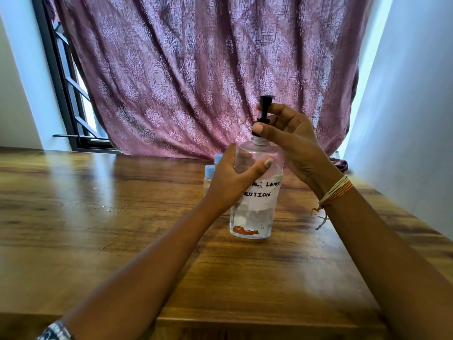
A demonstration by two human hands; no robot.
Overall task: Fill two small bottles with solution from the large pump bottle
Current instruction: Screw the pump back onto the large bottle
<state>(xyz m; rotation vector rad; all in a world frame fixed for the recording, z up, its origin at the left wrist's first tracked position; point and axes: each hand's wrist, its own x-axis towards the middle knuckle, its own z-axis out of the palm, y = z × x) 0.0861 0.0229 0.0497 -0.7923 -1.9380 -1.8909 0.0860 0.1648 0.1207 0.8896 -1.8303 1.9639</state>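
Left hand (230, 179) grips the upright pump bottle (255, 192) near the worktop's (98, 217) right edge; right hand (291, 141) pinches its black pump (263, 114). 2 small bottles (210, 175) stand just behind.

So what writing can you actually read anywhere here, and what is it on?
"...AC LENS" on the white paper label stuck on the large pump bottle; the left hand hides the start of the line.
"...OLUTION" on the line below, first letter also hidden.
Small bottles: no readable text.
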